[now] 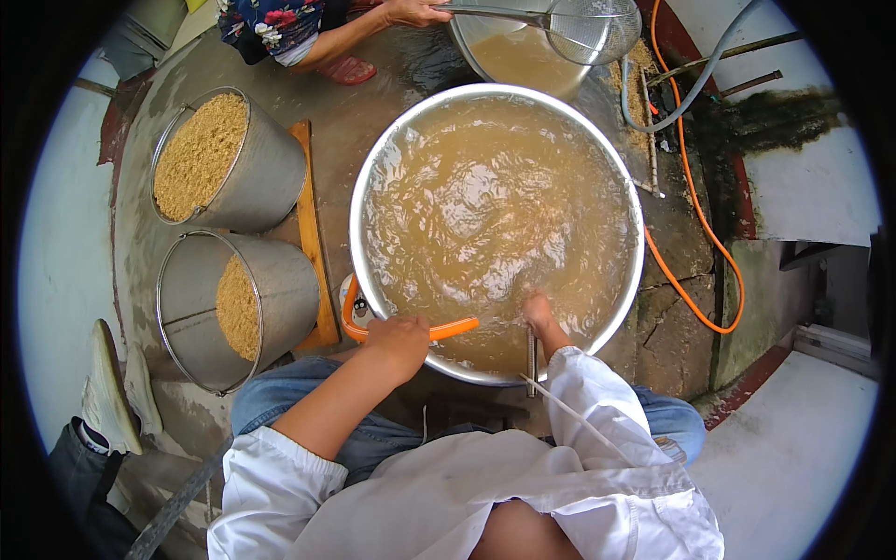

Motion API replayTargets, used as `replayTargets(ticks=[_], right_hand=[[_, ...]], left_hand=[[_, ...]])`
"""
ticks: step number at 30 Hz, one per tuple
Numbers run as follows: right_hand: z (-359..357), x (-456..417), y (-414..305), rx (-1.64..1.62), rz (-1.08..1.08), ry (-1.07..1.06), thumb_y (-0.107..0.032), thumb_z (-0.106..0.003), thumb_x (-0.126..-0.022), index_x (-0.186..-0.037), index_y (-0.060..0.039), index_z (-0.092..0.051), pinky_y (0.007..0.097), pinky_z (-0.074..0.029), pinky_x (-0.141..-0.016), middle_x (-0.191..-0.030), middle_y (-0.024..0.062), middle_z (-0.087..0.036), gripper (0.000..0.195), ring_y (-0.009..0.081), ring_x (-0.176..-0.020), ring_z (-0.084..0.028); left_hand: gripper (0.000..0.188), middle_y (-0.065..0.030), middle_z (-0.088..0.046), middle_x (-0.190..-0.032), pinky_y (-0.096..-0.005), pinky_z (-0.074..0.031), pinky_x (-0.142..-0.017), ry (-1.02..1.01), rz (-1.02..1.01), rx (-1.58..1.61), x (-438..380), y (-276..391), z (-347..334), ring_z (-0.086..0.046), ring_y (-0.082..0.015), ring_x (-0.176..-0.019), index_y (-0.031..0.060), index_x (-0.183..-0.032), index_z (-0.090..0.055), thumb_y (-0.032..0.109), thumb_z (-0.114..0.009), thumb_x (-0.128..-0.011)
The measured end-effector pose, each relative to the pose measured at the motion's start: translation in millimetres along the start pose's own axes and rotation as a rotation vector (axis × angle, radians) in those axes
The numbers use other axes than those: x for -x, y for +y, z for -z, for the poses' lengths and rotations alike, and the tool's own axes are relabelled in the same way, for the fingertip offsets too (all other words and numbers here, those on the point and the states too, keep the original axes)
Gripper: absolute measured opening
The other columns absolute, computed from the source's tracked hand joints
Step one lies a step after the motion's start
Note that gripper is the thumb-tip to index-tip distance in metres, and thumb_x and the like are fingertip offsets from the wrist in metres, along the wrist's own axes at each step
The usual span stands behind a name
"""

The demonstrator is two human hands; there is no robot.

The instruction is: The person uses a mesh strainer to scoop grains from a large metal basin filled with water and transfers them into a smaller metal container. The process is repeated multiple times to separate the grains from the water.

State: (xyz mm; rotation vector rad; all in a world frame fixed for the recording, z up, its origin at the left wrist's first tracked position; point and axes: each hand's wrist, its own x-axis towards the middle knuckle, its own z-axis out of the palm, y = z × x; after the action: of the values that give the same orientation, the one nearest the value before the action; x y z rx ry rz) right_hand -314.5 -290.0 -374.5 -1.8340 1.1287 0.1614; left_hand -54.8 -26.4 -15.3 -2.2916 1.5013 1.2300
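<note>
My left hand point(397, 344) grips an orange hose point(453, 328) over the near rim of a large round metal basin point(358, 266). Cloudy brown water point(448, 231) fills the basin, its surface rippling and foamy. The hose's end points right, above the water. My right hand point(538, 311) dips into the water near the basin's front right, so its fingers are hidden. Beside that wrist a metal handle point(532, 360) lies across the near rim; whether my hand holds it cannot be made out, and its other end is out of sight.
Two metal buckets point(273, 161) with tan grain point(203, 157) stand at left by a wooden board point(308, 238). Beyond the basin, another person's hand point(418, 11) holds a mesh strainer point(595, 28) over a second metal basin point(465, 45). Orange hose point(700, 210) loops along the right.
</note>
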Motion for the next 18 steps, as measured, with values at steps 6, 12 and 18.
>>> replayTargets(ticks=[6, 12, 18], right_hand=[[2, 77, -200, -0.832, -0.458, -0.317, -0.035, -0.039, -0.097, -0.098, -0.0081, -0.042, 0.0225, -0.029, -0.034, -0.058, -0.0006, -0.039, 0.027, 0.0088, -0.042, -0.033], [34, 116, -234, -0.912, -0.314, -0.409, -0.036, -0.039, -0.097, -0.098, -0.0108, -0.043, 0.0204, -0.026, -0.034, -0.06, -0.0026, -0.037, 0.026, 0.0052, -0.042, -0.031], [65, 146, -263, -0.855, -0.254, -0.356, -0.036, -0.039, -0.097, -0.1, -0.0114, -0.043, 0.0202, -0.025, -0.034, -0.059, -0.0029, -0.037, 0.025, 0.0051, -0.041, -0.029]], left_hand=[[0.023, -0.0163, -0.063, -0.097, -0.0442, -0.048, -0.073, 0.024, 0.064, 0.008, 6, -8, -10, -0.062, -0.0311, -0.093, 0.0004, -0.105, -0.05, 0.007, -0.043, -0.084], [0.023, -0.0148, -0.063, -0.1, -0.0452, -0.047, -0.075, -0.045, 0.075, -0.021, 2, -2, -8, -0.062, -0.029, -0.096, 0.0, -0.106, -0.052, 0.009, -0.042, -0.086], [0.027, -0.0141, -0.061, -0.109, -0.0463, -0.047, -0.079, -0.083, 0.098, -0.095, -3, -3, -17, -0.06, -0.0275, -0.101, 0.0001, -0.11, -0.052, 0.01, -0.045, -0.086]])
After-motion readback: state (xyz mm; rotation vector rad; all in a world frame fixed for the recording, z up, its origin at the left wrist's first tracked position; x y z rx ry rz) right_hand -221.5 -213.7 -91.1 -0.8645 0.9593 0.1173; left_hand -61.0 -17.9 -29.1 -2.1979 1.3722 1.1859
